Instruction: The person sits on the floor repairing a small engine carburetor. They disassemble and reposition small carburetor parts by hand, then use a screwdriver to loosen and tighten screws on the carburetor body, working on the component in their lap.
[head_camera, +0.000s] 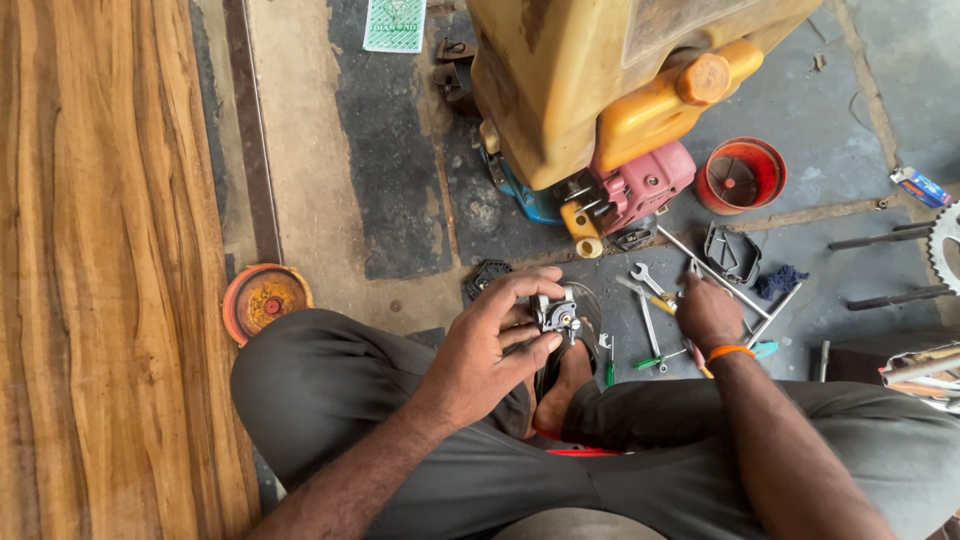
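Note:
I sit cross-legged on the floor. My left hand (490, 345) grips a small metal carburettor (558, 316) above my bare foot (565, 385). My right hand (705, 312), with an orange band on the wrist, reaches over a scatter of tools on the floor: spanners (647, 285), a green-handled screwdriver (652, 361) and a long metal rod (712, 272). Its fingers rest on or around a tool there; I cannot tell which one.
A yellow tank sprayer (600, 80) with a pink engine (645, 185) stands just ahead. A red funnel (741, 175) and a black plastic part (732, 254) lie to the right, an orange lid (265, 298) to the left. Wooden panel (100, 270) runs along the left.

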